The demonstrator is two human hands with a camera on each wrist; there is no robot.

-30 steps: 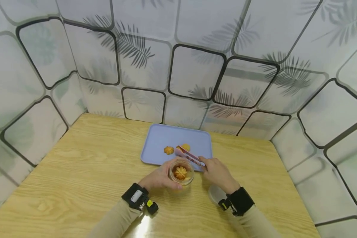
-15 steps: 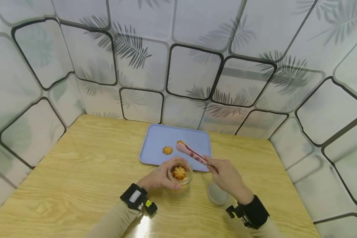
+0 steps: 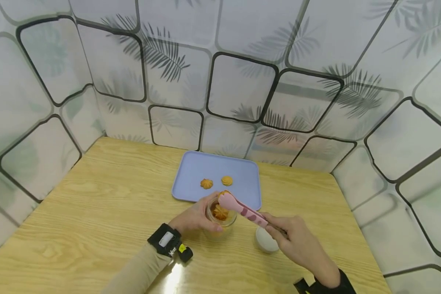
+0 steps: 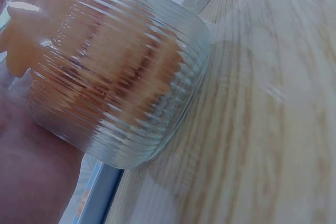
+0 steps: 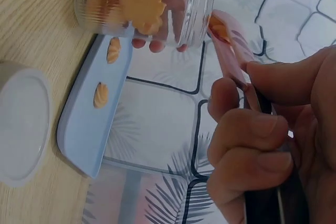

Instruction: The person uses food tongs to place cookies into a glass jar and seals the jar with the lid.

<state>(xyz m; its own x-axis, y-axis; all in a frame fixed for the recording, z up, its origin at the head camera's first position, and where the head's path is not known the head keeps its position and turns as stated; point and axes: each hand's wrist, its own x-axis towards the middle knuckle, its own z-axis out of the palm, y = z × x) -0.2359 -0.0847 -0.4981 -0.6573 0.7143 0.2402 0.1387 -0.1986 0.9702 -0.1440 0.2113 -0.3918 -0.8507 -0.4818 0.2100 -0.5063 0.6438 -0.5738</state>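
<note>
My left hand [image 3: 195, 217] holds a ribbed glass jar [image 4: 136, 77] upright on the table, fingers and thumb round its side. Several golden cookies [image 5: 142, 3] are stacked inside the jar. With my right hand [image 3: 297, 241] I grip pink tongs [image 3: 246, 211] by the handle. A cookie [image 5: 218, 27] is pinched between the tong tips, right by the jar's mouth; the pink tips partly hide it. Two more cookies, one star-shaped [image 3: 206, 183] and one swirled [image 3: 226, 181], lie on the blue tray [image 3: 191, 163] beyond the jar.
A round whitish lid [image 3: 266, 240] lies on the wooden table [image 3: 95, 212] right of the jar, near my right hand. Patterned curtain-like walls [image 3: 242, 90] close off the back and both sides of the table.
The tongs have picked up a cookie from the tray and carried it back toward me, to the jar's mouth. My right hand has moved nearer and to the right; the left stays put.
</note>
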